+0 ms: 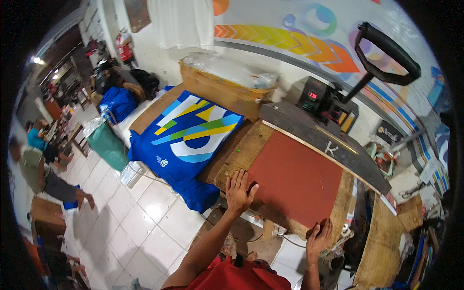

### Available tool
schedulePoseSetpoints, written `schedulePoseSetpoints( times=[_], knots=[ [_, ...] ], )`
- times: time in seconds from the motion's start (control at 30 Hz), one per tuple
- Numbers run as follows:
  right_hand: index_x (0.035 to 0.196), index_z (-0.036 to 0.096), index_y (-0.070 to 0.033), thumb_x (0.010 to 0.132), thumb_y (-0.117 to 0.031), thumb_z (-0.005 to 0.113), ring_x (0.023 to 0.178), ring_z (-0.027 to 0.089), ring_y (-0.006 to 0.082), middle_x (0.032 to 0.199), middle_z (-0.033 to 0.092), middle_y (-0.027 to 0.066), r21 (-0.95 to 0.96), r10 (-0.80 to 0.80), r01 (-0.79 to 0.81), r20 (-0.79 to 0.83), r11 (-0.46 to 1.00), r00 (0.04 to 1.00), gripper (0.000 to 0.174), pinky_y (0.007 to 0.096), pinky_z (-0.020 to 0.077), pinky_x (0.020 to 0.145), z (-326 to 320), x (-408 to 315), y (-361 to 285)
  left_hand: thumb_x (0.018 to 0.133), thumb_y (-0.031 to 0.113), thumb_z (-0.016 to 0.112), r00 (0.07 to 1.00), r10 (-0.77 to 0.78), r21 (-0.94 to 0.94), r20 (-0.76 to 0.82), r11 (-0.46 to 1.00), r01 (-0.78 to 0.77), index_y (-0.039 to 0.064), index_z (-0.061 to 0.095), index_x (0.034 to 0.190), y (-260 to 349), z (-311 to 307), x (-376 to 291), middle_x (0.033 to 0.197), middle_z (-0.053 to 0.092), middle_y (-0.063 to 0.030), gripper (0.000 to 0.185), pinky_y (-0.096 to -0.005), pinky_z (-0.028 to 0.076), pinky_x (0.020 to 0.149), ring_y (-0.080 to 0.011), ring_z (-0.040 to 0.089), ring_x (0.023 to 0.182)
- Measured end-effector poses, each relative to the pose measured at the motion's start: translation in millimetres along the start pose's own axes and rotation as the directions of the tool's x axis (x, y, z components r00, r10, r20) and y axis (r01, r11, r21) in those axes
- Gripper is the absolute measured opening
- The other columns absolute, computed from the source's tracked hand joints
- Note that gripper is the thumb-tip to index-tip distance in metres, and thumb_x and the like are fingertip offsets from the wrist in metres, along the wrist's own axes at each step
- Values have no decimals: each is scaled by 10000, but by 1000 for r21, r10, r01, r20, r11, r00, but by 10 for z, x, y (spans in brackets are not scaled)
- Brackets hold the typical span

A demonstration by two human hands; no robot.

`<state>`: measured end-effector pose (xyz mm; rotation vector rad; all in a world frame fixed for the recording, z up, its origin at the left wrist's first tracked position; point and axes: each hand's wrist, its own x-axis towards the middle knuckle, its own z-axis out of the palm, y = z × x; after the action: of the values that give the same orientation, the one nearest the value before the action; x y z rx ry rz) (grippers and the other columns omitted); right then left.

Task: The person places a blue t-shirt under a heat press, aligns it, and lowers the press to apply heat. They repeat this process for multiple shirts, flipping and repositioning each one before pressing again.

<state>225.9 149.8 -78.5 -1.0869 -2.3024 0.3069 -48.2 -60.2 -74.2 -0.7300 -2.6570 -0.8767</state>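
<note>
My left hand [239, 192] rests palm down on the near left edge of a wooden board [231, 168], holding nothing, thumb spread from the fingers. My right hand [319, 237] lies against the board's near right edge, also empty. Between them is a flat reddish-brown pad [297, 177] on the board. Behind the pad stands a heat press with a dark upper platen [322, 139], raised, and a black loop handle [391, 54]. Left of the board a blue T-shirt [181, 156] lies spread, bearing a large white, yellow, green and light-blue print; one part of it hangs over the front edge.
A long yellowish container [224, 87] with clear plastic stands behind the shirt. A green sack [107, 145] and a blue cloth bundle [117, 103] are at left. Cables run under the board. A wooden panel [378, 243] is at right. Other people sit along the far left.
</note>
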Motion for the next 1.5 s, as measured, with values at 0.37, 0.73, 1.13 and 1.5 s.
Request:
schedulePoseSetpoints(
  times=[0.37,0.73,1.13,1.5],
  knots=[
    [1478,389,-27,1042,-409,384,1402,326,411,1508,367,242,-12,-22,23,99,1000,995,580,535,234,1145,146,-26,178,961,477,521,995,-7,3,-97,1000,7,30,480,1389,-51,118,-64,1466,470,-139,620,-475,192,1198,-295,361,1415],
    [1455,389,19,966,-495,522,1294,438,485,1444,412,305,251,-198,178,57,951,979,722,557,357,1073,-237,40,-32,955,350,622,868,-190,-37,-459,980,195,42,468,1389,-155,109,-1114,1454,461,-179,554,-498,308,1146,-354,408,1372],
    [1452,378,14,969,-536,486,1310,410,477,1490,348,284,250,-424,419,-37,873,905,741,574,354,1064,-351,95,-244,934,473,563,236,-726,235,645,483,843,22,510,1321,-1117,784,-4501,1362,523,-202,597,-453,431,1027,-360,518,1246],
    [1457,375,12,980,-514,474,1330,389,461,1500,342,275,273,-501,505,-91,819,861,717,560,334,1080,150,39,28,903,455,586,158,-784,88,600,261,961,15,566,1249,-1181,820,-5750,1268,577,-210,560,-466,459,974,-371,563,1173]
  ],
)
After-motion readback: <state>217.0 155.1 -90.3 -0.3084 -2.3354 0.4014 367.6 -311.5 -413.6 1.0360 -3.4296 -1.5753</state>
